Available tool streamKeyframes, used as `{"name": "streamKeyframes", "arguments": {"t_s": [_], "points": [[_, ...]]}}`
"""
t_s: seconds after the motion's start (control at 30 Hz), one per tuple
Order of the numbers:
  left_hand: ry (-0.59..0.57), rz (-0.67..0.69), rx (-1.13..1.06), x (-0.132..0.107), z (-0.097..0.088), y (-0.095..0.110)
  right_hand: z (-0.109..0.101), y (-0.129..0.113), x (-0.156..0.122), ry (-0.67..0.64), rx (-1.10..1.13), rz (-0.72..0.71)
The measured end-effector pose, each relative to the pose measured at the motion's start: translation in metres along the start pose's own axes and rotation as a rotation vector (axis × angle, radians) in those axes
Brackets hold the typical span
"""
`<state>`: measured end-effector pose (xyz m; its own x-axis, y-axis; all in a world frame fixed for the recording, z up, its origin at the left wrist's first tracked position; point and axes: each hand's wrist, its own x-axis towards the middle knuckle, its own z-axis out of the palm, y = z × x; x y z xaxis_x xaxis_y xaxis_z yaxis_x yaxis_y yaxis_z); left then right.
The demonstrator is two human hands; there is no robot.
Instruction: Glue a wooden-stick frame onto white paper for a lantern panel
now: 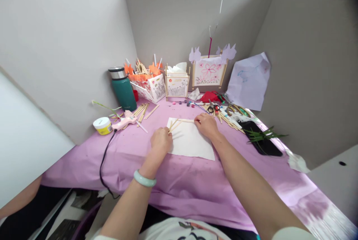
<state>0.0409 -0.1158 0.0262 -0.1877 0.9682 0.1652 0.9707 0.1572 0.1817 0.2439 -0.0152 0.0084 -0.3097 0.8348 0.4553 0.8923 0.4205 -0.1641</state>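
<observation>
A white sheet of paper (pixel 190 142) lies on the purple tablecloth in front of me. My left hand (pixel 161 140) is closed around a few thin wooden sticks (pixel 175 125) at the sheet's left side; their ends poke out past the fingers. Along the sheet's far edge lies another wooden stick (pixel 187 120). The fingers of my right hand (pixel 206 123) pinch this stick's right end at the paper's far right corner. A pale green bangle (pixel 144 179) circles my left wrist.
A pink glue gun (pixel 124 120), a yellow-labelled tub (pixel 102 126) and a green bottle (pixel 123 90) stand left. Paper lanterns (pixel 177 83) line the back. Scissors (pixel 213 107), loose sticks and a black phone (pixel 261 139) lie right. Grey partitions surround the table. Another person's arm (pixel 24 197) shows lower left.
</observation>
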Motion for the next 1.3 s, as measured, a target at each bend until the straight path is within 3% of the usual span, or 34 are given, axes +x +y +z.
{"name": "streamKeyframes", "arguments": {"t_s": [0.97,1.07,1.17,1.23,1.3], "points": [[0.001,0.016,-0.028,0.001,0.000,-0.001,0.007,-0.012,0.000,-0.051,0.037,-0.032],[-0.010,0.014,-0.091,0.004,-0.003,-0.006,0.007,-0.010,0.000,-0.044,0.074,-0.036],[0.067,-0.047,-0.216,0.009,-0.012,-0.018,0.006,-0.006,0.002,-0.011,0.133,-0.023],[0.131,-0.111,-0.321,0.012,-0.020,-0.027,0.000,-0.007,0.002,0.024,0.167,-0.007],[0.118,-0.122,-0.485,0.012,-0.029,-0.031,-0.010,-0.017,0.000,0.065,0.247,0.003]]}}
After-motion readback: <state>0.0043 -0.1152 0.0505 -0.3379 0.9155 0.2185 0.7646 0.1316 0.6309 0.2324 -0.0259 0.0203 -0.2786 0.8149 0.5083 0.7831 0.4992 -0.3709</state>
